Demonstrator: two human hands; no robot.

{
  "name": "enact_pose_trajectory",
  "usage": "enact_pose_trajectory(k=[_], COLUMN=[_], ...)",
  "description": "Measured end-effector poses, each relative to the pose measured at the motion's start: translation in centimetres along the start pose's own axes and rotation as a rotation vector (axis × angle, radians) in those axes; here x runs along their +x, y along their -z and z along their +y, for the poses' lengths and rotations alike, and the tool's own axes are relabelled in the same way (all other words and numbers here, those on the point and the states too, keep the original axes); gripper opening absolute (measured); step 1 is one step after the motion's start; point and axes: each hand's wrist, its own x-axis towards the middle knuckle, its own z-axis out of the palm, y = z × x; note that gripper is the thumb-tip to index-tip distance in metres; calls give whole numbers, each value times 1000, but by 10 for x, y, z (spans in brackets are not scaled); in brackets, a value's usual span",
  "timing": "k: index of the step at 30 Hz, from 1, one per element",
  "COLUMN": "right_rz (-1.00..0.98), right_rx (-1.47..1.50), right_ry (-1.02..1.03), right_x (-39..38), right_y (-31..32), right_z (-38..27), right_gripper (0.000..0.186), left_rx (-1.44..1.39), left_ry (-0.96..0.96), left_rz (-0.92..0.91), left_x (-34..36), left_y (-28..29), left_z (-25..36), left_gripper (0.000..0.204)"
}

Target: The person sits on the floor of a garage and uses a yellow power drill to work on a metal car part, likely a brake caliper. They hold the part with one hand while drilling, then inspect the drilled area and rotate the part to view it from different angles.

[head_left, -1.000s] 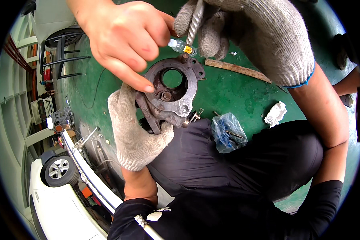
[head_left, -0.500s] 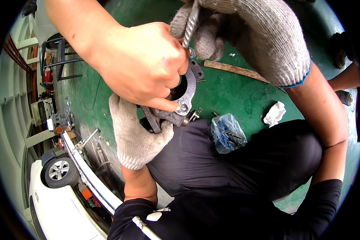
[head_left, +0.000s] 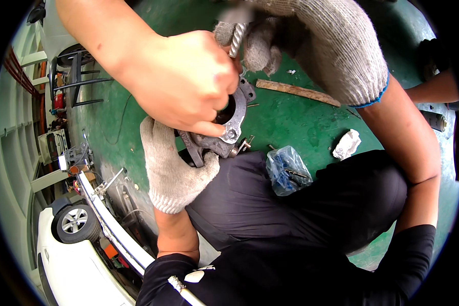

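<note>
My left hand, in a knitted grey-white glove, grips the lower left side of a cast metal housing with a round bore. The housing is held at my knee, and my fingers are partly hidden behind it. My gloved right hand is curled above the housing, closed around a spiral-fluted drill bit that points down. A blur covers the bit's upper end. From the upper left comes another person's bare hand, resting over the housing with one fingertip beside a small bolt hole. It hides much of the part.
On the green floor lie a wooden strip, a crumpled white paper and a clear plastic bag with metal pieces. A spray can lies at the far right, near another person's arm. A white car is at the lower left.
My right hand has shifted slightly left, and the drill bit's upper end is now smeared by motion. The other person's hand and my left hand have barely moved.
</note>
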Motion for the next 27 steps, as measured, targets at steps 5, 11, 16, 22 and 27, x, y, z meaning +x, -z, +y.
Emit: enact_pose_trajectory(k=[5, 11, 16, 22, 27], right_rz=[59, 244, 289, 565, 674], right_rx=[-55, -349, -299, -536, -774], right_ry=[186, 151, -347, -784, -724], right_x=[-4, -40, -129, -221, -255], right_y=[22, 98, 163, 174, 186], right_z=[-1, 17, 93, 203, 252], right_gripper=[27, 30, 31, 24, 22], left_rx=[-111, -235, -465, -450, -302], left_ry=[93, 101, 142, 133, -29], left_rz=[-24, -63, -161, -354, -312], left_x=[9, 20, 50, 85, 116], left_y=[-1, -6, -31, -107, -195], left_z=[12, 5, -18, -43, -43], left_gripper=[94, 105, 107, 109, 107])
